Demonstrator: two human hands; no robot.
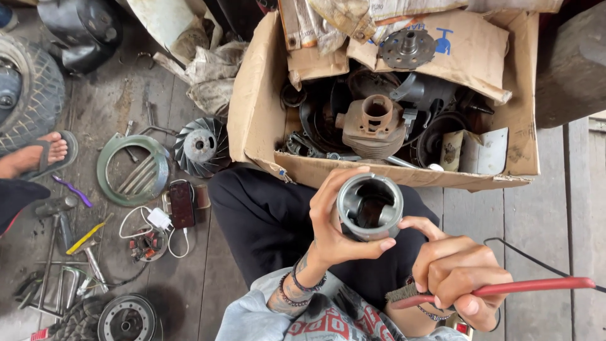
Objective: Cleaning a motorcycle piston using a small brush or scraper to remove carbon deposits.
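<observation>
Left hand (334,221) wrapped around metal piston (370,206), open end up toward camera, fingers and thumb gripping its sides. Right hand (457,275) just below and right of piston, clenched on red-handled brush (499,289); bristles poke out left of fist, handle runs off to right. Cardboard box (259,107) of engine parts just beyond both hands. Finned metal fan (202,146), green ring guard (134,169), scattered tools on plank floor (536,215), well left of left hand.
</observation>
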